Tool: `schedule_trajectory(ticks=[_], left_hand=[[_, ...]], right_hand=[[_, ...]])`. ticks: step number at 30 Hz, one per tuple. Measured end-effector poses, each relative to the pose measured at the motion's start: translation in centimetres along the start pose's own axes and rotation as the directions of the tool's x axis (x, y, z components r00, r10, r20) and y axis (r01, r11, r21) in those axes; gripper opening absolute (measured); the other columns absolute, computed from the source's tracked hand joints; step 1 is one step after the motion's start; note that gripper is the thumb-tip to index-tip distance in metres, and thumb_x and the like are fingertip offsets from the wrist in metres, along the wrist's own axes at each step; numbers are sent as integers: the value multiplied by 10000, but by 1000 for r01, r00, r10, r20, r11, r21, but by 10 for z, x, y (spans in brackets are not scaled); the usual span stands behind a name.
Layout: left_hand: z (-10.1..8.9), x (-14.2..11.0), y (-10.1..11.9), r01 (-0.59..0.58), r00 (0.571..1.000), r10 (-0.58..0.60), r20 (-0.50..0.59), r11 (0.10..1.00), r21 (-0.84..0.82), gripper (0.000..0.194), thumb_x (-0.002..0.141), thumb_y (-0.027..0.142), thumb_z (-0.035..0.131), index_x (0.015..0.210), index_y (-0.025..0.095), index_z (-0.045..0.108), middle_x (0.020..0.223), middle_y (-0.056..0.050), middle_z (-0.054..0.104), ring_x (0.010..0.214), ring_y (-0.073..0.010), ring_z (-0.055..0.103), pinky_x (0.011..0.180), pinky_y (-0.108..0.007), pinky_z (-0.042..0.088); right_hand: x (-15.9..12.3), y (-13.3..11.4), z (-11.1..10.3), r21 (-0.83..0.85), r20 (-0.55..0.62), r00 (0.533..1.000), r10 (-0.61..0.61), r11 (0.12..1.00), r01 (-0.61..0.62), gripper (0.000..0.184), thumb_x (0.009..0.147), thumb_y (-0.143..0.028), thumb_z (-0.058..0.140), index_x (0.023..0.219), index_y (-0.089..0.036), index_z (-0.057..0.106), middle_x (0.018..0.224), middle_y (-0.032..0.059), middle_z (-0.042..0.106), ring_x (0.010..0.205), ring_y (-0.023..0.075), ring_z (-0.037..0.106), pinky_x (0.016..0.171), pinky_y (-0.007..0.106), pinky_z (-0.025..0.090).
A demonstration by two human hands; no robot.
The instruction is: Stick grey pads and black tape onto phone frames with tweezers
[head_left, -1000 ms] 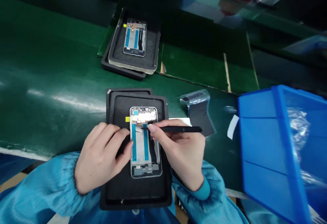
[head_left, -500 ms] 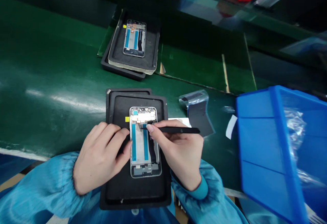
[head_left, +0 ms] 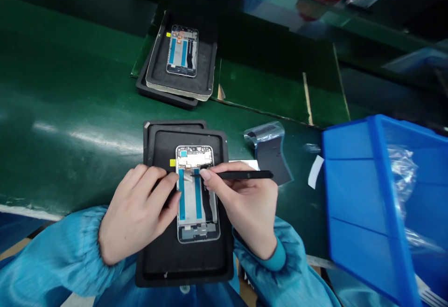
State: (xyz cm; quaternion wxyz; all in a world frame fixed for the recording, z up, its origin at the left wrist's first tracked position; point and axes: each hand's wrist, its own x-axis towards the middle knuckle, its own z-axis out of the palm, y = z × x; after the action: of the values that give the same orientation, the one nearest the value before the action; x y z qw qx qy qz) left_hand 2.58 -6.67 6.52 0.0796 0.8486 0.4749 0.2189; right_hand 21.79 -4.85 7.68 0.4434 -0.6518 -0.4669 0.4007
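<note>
An opened smartphone [head_left: 191,204] lies in a black tray [head_left: 185,265], its circuit board at the top and two blue strips down its middle. Along its left edge, the curled fingertips and thumb of my left hand [head_left: 140,209] hold the phone in place. My right hand [head_left: 245,204] pinches black tweezers [head_left: 245,175] close to their tip, the back end pointing right. Their tip meets a small, pale, shiny flap [head_left: 188,176] just below the board. Whether the tweezers grip the flap is too small to tell. A yellow tab [head_left: 172,163] sticks out at the phone's upper left.
Behind, a second opened phone [head_left: 182,51] rests on stacked black trays [head_left: 159,76]. A curled dark sheet in clear film [head_left: 269,153] and a white strip [head_left: 315,171] lie on the green bench at right. A blue bin [head_left: 360,195] holding clear plastic stands far right.
The tweezer tip stays at the pale flap below the board, and the flap's shape shifts slightly. Both hands keep their places on phone and tweezers. The whole view drifts a little.
</note>
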Motion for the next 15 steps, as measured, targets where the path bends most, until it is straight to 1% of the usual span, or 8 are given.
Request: schedule_trajectory(ticks=[8, 15], left_hand=[[-1, 0, 0, 4, 1000, -4, 14, 1000, -9, 234, 904, 206, 620, 1113, 110, 663, 969, -113, 627, 854, -243, 544, 754, -411, 501], [0, 0, 1, 10, 1000, -10, 15, 1000, -6, 234, 906, 203, 620, 1115, 107, 664, 974, -114, 627, 865, -248, 549, 771, -417, 504]], right_hand=[[-1, -1, 0, -8, -1, 1000, 17, 1000, -18, 132, 729, -247, 855, 725, -196, 733, 697, 16, 770, 543, 168, 730, 500, 241, 639], [-2, -1, 1, -33, -13, 1000, 9, 999, -10, 138, 727, -264, 857, 725, -198, 735, 673, 9, 761, 532, 170, 723, 478, 241, 620]])
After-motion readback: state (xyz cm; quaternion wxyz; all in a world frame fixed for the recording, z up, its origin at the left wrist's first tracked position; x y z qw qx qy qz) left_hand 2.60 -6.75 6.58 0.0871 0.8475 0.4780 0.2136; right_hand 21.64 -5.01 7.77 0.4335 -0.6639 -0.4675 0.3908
